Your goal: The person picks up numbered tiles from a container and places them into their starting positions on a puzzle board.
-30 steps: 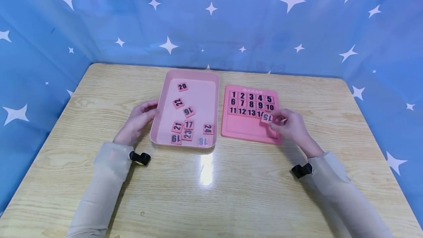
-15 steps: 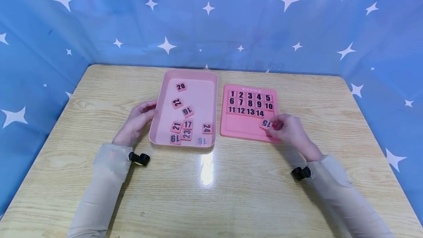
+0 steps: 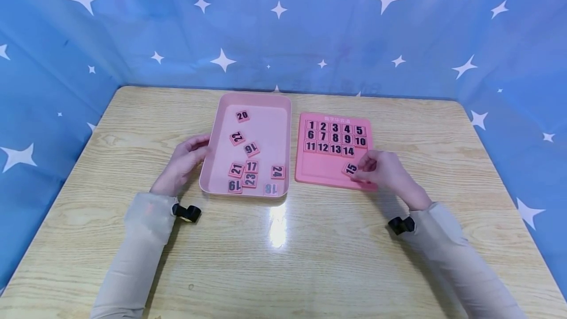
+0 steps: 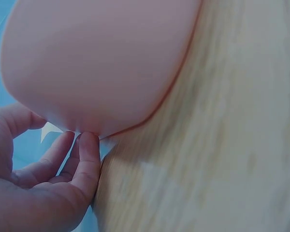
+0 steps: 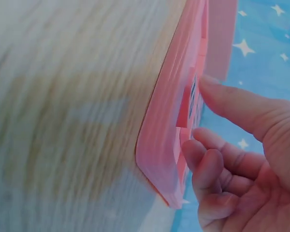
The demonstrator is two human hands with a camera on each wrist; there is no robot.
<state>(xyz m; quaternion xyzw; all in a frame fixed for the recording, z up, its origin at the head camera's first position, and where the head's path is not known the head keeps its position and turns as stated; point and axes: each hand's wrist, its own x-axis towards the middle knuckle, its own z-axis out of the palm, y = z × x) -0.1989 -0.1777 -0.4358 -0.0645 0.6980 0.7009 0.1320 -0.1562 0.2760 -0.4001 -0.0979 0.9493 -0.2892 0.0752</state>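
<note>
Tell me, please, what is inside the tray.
Nine tiles lie inside the tray, numbered 16 through 24. Whatever is beneath the tiles is covered, so it cannot be seen.

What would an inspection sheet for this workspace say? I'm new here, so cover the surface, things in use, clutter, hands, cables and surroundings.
Surface: wood-grain tabletop, one bright reflection.
Things in use: pink board with tiles 1 to 14 in three rows; pink tray holding nine loose tiles; tile 15.
Clutter: nothing seen.
Hands: left hand, fingers touching the tray's side; right hand holding tile 15, turned askew, at the board's bare lower part.
Cables: nothing seen.
Surroundings: blue backdrop with white stars; black device at each wrist.
</note>
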